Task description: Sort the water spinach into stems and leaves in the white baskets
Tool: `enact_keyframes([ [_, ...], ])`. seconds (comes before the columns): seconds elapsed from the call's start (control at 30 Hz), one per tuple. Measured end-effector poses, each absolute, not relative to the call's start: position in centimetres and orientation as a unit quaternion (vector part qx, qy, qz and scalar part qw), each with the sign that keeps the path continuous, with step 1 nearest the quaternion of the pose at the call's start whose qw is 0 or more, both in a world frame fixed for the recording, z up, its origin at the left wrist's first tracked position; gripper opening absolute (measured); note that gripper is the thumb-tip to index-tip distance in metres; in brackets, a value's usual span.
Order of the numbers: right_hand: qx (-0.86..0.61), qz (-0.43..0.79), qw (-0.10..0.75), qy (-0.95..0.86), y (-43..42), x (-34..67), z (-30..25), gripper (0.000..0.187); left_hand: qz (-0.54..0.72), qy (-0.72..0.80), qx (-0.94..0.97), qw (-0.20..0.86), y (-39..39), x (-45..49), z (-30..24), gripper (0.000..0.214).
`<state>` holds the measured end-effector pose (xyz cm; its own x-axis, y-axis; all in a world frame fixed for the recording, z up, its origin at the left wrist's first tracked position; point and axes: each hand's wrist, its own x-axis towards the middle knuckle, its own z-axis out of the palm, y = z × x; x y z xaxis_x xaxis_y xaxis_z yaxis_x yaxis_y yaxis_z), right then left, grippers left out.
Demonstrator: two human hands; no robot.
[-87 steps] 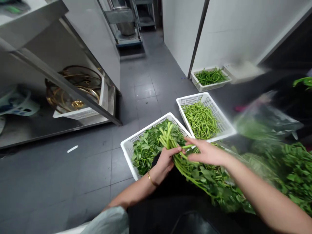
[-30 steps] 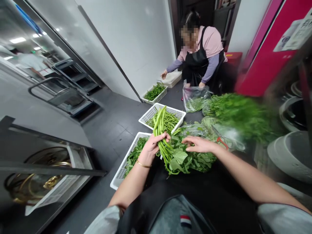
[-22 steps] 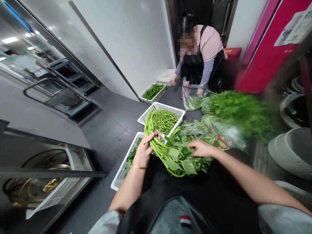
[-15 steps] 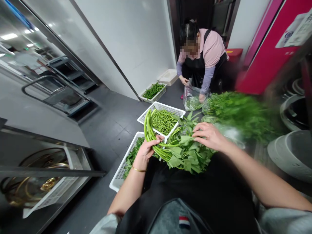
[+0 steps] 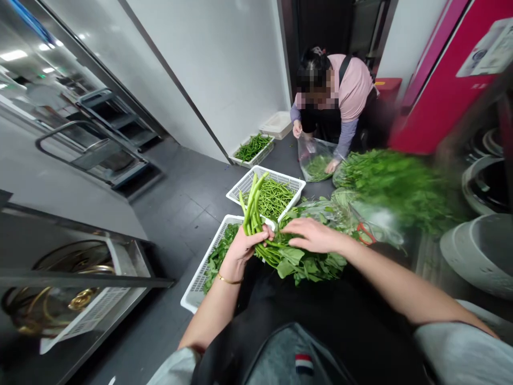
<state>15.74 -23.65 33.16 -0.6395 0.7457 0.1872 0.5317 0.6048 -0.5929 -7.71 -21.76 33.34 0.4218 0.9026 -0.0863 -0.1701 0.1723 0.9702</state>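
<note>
My left hand (image 5: 242, 250) is closed round a bunch of green stalks (image 5: 251, 209), whose cut ends point up and away over the baskets. My right hand (image 5: 312, 235) lies on the leafy end of the same bunch (image 5: 306, 262), fingers curled into the leaves above my lap. Under my left hand a white basket (image 5: 200, 286) on the floor holds picked leaves. Just beyond it a second white basket (image 5: 294, 184) holds green stems.
A person in a pink top and black apron (image 5: 336, 93) crouches at the back over a clear bag of greens (image 5: 316, 166). A third basket of greens (image 5: 252, 149) sits by the wall. A big heap of leafy greens (image 5: 396, 184) and red-handled scissors (image 5: 365, 233) lie right.
The bunch of stalks, bent left half a second ago, now stands straighter in my left hand. My right hand has dropped lower onto the leaves. The other person has bent further over the bag.
</note>
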Motion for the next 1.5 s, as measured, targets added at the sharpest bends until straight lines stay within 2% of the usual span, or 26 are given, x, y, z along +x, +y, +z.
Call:
enact_keyframes([
  [0.1, -0.367, 0.276, 0.125, -0.880, -22.5, 14.1, 32.0, 0.025, 0.405, 0.365, 0.516, 0.660, -21.9, -8.4, 33.5, 0.024],
  [0.27, -0.400, 0.188, 0.149, -0.885, -22.1, 14.5, 33.6, 0.022, 0.382, 0.399, 0.563, 0.615, -21.7, -9.4, 32.9, 0.020],
  [0.43, -0.385, 0.159, 0.137, -0.899, -22.6, 14.8, 36.6, 0.022, 0.390, 0.395, 0.538, 0.635, -21.5, -8.7, 32.9, 0.016],
  [0.57, -0.405, 0.174, 0.173, -0.881, -22.8, 14.7, 36.3, 0.022, 0.400, 0.393, 0.498, 0.661, -21.6, -7.7, 33.1, 0.019],
  [0.63, -0.436, 0.232, 0.193, -0.848, -22.4, 14.3, 35.4, 0.020, 0.381, 0.398, 0.508, 0.662, -21.7, -7.2, 33.1, 0.019],
  [0.73, -0.485, 0.445, 0.250, -0.710, -21.6, 12.8, 33.6, 0.015, 0.336, 0.392, 0.546, 0.660, -22.1, -6.5, 32.7, 0.024],
  [0.83, -0.449, 0.645, 0.348, -0.512, -21.1, 10.9, 31.9, 0.010, 0.317, 0.374, 0.559, 0.669, -22.6, -6.2, 32.0, 0.037],
  [0.97, -0.388, 0.726, 0.395, -0.408, -22.0, 9.7, 30.9, 0.016, 0.412, 0.408, 0.521, 0.626, -22.9, -6.6, 31.3, 0.041],
  [1.03, -0.364, 0.739, 0.419, -0.383, -22.7, 9.5, 31.1, 0.020, 0.420, 0.404, 0.529, 0.617, -22.8, -7.0, 31.5, 0.043],
  [1.17, -0.312, 0.760, 0.492, -0.286, -24.3, 8.7, 32.2, 0.026, 0.342, 0.353, 0.592, 0.639, -22.7, -7.5, 32.6, 0.048],
  [1.3, -0.285, 0.748, 0.535, -0.271, -25.5, 9.5, 34.4, 0.019, 0.371, 0.379, 0.578, 0.621, -22.2, -7.8, 33.1, 0.036],
  [1.37, -0.279, 0.697, 0.598, -0.280, -25.9, 12.0, 36.0, 0.015, 0.409, 0.408, 0.554, 0.599, -21.7, -8.5, 32.9, 0.029],
  [1.47, -0.290, 0.514, 0.736, -0.331, -26.7, 17.7, 37.7, 0.012, 0.461, 0.445, 0.496, 0.587, -20.9, -10.1, 32.3, 0.023],
  [1.5, -0.304, 0.475, 0.732, -0.382, -27.0, 19.6, 37.8, 0.012, 0.476, 0.448, 0.475, 0.589, -20.7, -10.6, 32.2, 0.022],
])
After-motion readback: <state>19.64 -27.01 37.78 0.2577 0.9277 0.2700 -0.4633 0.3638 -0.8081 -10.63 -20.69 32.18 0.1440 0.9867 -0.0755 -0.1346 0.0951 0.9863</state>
